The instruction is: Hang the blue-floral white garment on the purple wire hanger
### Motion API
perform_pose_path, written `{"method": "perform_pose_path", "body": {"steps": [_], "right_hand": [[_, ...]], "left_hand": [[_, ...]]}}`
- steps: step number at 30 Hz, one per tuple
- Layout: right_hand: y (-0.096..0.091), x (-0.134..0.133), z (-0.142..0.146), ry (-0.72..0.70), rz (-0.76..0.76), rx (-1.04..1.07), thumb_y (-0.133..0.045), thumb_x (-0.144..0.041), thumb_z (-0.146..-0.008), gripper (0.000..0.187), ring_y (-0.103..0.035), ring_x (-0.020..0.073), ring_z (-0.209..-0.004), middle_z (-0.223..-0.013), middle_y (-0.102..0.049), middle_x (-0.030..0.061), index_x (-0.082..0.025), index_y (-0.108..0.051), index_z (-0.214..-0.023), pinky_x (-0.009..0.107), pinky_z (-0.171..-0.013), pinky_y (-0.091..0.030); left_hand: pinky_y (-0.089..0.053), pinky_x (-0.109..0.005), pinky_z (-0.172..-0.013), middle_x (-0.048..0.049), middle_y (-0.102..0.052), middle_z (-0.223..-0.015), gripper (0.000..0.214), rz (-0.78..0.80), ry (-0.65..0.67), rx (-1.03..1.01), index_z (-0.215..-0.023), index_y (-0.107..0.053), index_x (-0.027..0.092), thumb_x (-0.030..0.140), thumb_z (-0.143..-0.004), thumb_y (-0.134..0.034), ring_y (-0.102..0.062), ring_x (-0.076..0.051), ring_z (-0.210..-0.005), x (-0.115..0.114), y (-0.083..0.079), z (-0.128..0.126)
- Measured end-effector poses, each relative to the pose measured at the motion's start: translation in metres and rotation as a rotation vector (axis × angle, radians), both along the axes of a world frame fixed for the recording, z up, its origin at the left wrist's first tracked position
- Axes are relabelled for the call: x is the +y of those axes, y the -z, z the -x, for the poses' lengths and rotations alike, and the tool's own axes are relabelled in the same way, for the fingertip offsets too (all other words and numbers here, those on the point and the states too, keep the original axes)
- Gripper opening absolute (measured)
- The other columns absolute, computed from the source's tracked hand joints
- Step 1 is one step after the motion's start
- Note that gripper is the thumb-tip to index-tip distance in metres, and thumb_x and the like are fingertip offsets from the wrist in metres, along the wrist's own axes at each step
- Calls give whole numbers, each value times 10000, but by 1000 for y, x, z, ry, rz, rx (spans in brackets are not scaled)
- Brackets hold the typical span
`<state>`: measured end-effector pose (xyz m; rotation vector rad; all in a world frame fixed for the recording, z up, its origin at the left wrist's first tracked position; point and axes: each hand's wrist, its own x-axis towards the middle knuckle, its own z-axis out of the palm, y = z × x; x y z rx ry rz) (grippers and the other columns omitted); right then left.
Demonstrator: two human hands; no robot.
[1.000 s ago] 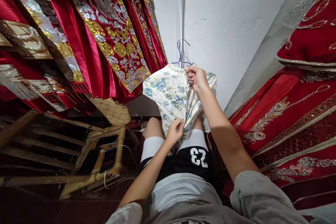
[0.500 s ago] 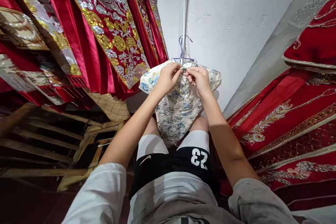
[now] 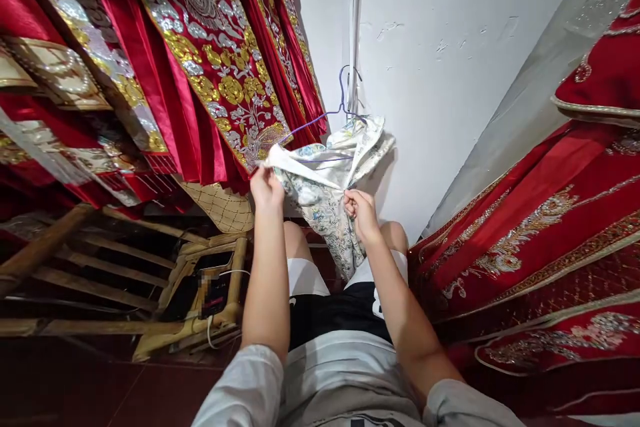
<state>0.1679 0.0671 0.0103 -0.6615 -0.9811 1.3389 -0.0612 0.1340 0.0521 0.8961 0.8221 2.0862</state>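
A white dress or top with a blue floral print hangs on a thin purple hanger by the wall. My left hand is closed on the garment's left shoulder, pulled out around that end of the hanger. At the front opening, my right hand pinches the neckline edge. Between the hands the neckline gapes, showing the pale inside and the hanger's lower bar. The garment's lower part falls bunched between my knees.
A red panel with gold and silver embroidery hangs at left. Below it stands a bamboo chair with a phone and white cable. Red beaded garments fill the right side. A metal pole runs up the white wall.
My hands have moved apart from the collar. The left went out to the shoulder, the right down along the front. The neckline now gapes and the hanger's left arm is exposed.
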Motion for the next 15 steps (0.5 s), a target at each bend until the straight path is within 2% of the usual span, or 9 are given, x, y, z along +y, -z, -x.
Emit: {"method": "perform_pose_path", "body": {"steps": [2, 3, 6, 8, 10, 12, 13, 15], "right_hand": [[5, -11, 2, 15, 18, 42, -695, -373, -725, 272, -317, 59, -433, -510, -431, -48, -196, -547, -580, 236, -425, -188], [7, -15, 0, 32, 29, 53, -691, -376, -722, 275, -323, 59, -432, -518, -427, -48, -199, -538, -578, 236, -425, -189], [15, -26, -14, 43, 39, 0, -661, -366, -721, 290, -300, 60, -416, -493, -385, -55, -208, -494, -543, 241, -429, -195], [20, -30, -29, -29, 46, -106, -643, -344, -715, 304, -262, 57, -403, -466, -378, -54, -211, -469, -505, 245, -429, -188], [25, -32, -41, -163, 89, -270, -655, -349, -716, 323, -251, 58, -397, -440, -376, -52, -210, -479, -484, 247, -427, -185], [29, -31, -47, -251, 144, -446, -692, -417, -739, 347, -303, 72, -409, -446, -414, -41, -201, -540, -515, 245, -431, -219], [31, -29, -48, -236, 154, -508, -706, -481, -757, 376, -346, 84, -428, -466, -442, -32, -197, -574, -550, 246, -440, -254], [34, -24, -46, -103, 127, -534, -665, -657, -796, 487, -446, 118, -501, -552, -528, 2, -197, -623, -642, 262, -478, -342]], "left_hand": [[-535, -287, -873, -64, -697, -784, 255, 186, 25, -371, -905, -629, 147, 127, -1011, -398, -688, -150, -876, -18, 27, -20], [-541, -288, -880, -74, -704, -789, 262, 232, 23, -448, -916, -639, 141, 107, -998, -393, -696, -154, -876, -27, 40, -33], [-534, -267, -890, -72, -708, -800, 234, 246, 61, -536, -881, -651, 140, 92, -969, -439, -704, -145, -859, -46, 70, -67], [-520, -238, -859, -38, -685, -770, 155, 207, 124, -550, -804, -638, 148, 120, -930, -553, -686, -125, -791, -54, 80, -82], [-509, -227, -792, -6, -645, -729, 129, 151, 219, -487, -748, -625, 153, 173, -869, -668, -644, -112, -708, -61, 80, -91], [-498, -233, -740, 0, -633, -739, 139, 95, 300, -369, -753, -644, 157, 237, -814, -740, -617, -117, -683, -69, 71, -98], [-495, -238, -726, -6, -641, -764, 154, 66, 329, -303, -767, -657, 161, 270, -796, -763, -613, -125, -691, -74, 65, -100], [-494, -251, -730, -27, -669, -847, 202, 21, 393, -145, -799, -678, 172, 338, -781, -792, -618, -143, -736, -87, 52, -106]]}}
